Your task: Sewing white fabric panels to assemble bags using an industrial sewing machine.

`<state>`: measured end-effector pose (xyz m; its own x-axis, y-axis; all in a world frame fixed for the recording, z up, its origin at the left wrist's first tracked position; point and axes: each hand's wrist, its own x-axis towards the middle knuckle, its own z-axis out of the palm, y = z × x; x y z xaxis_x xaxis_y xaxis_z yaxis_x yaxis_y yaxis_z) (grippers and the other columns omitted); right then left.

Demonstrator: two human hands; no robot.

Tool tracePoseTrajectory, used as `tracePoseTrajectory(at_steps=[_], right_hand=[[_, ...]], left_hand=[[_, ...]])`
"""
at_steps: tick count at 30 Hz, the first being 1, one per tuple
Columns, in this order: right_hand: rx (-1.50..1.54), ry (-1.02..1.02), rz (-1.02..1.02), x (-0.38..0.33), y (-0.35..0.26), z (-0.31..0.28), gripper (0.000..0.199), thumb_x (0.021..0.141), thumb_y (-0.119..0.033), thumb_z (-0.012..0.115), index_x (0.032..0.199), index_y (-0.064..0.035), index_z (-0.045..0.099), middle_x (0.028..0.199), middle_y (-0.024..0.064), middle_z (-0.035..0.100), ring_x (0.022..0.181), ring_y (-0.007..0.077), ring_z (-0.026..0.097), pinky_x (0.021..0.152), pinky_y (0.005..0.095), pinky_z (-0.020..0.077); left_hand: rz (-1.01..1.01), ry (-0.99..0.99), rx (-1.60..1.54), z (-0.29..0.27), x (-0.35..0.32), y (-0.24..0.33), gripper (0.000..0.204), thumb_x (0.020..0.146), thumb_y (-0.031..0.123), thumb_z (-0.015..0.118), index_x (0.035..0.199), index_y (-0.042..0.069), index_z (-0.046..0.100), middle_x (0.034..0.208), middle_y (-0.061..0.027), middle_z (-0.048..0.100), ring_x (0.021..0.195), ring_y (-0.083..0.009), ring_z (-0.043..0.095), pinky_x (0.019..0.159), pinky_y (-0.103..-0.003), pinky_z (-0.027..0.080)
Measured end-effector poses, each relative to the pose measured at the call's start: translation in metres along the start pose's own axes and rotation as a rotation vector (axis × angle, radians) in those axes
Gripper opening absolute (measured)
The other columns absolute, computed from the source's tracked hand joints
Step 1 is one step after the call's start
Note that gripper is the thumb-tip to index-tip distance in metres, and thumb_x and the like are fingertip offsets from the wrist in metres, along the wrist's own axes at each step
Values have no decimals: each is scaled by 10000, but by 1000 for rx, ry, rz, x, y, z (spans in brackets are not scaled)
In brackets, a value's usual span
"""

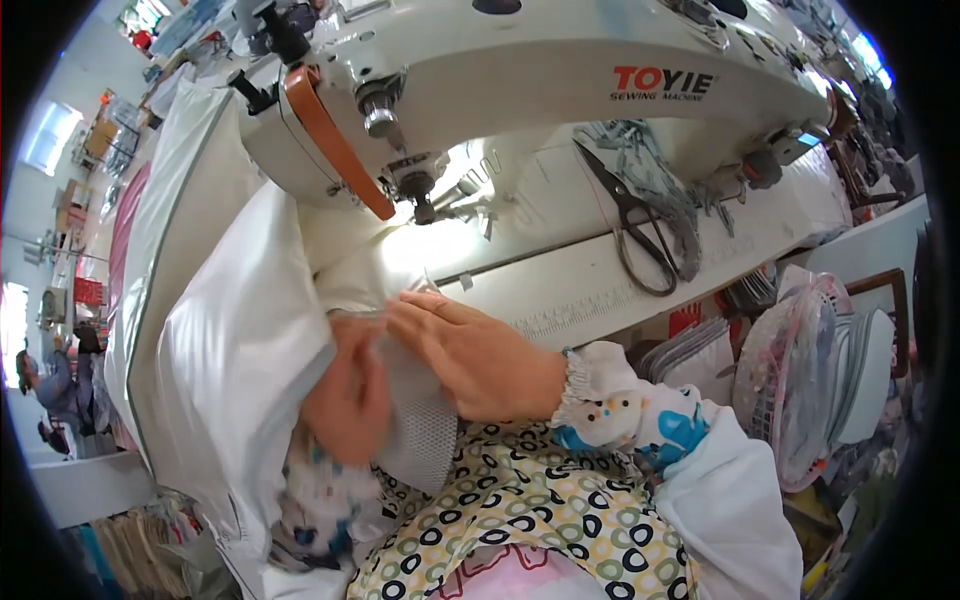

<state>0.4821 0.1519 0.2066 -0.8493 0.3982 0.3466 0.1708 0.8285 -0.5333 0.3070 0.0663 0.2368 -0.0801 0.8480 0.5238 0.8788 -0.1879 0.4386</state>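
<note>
My left hand is smeared by motion at the edge of a glossy white fabric, left of my right hand. Its fingers are too blurred to read. My right hand is closed, fingers together, over the upper edge of a pale grey mesh fabric that hangs down between both hands onto my lap. The fingertips of both hands nearly meet, and the exact pinch is hidden. Just beyond them stands the needle area of a white sewing machine, its lamp lighting the bed.
Black-handled scissors lie on the machine bed at right, beside a heap of grey strips. A printed ruler scale runs along the near edge. A pink-white basket with stacked pieces stands at right. White fabric drapes down the left side.
</note>
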Motion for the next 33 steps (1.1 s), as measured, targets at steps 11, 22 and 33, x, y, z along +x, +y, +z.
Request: tracePoseTrajectory(at_steps=[11, 22, 33], right_hand=[[-241, 164, -6, 4, -7, 23, 474, 804, -106, 592, 1241, 78, 567, 1359, 250, 514, 1291, 375, 484, 1120, 444, 388], [-283, 254, 105, 11, -18, 46, 443, 841, -118, 541, 1250, 47, 577, 1318, 227, 559, 1241, 352, 536, 1091, 450, 423], [-240, 288, 123, 13, -20, 43, 379, 845, -115, 573, 1187, 33, 639, 1275, 216, 583, 1217, 342, 554, 1065, 431, 451]], left_hand=[[189, -313, 669, -55, 4, -36, 615, 626, 35, 632, 1226, 159, 683, 1131, -24, 663, 1076, -244, 584, 990, -421, 337], [-420, -897, 31, -114, 91, -2, 286, 867, 246, 734, 1050, 28, 714, 943, -169, 689, 814, -350, 647, 709, -337, 502], [-144, -318, 317, -10, 84, -29, 750, 838, 477, 729, 1312, -64, 518, 1061, -204, 612, 890, -402, 631, 747, -461, 506]])
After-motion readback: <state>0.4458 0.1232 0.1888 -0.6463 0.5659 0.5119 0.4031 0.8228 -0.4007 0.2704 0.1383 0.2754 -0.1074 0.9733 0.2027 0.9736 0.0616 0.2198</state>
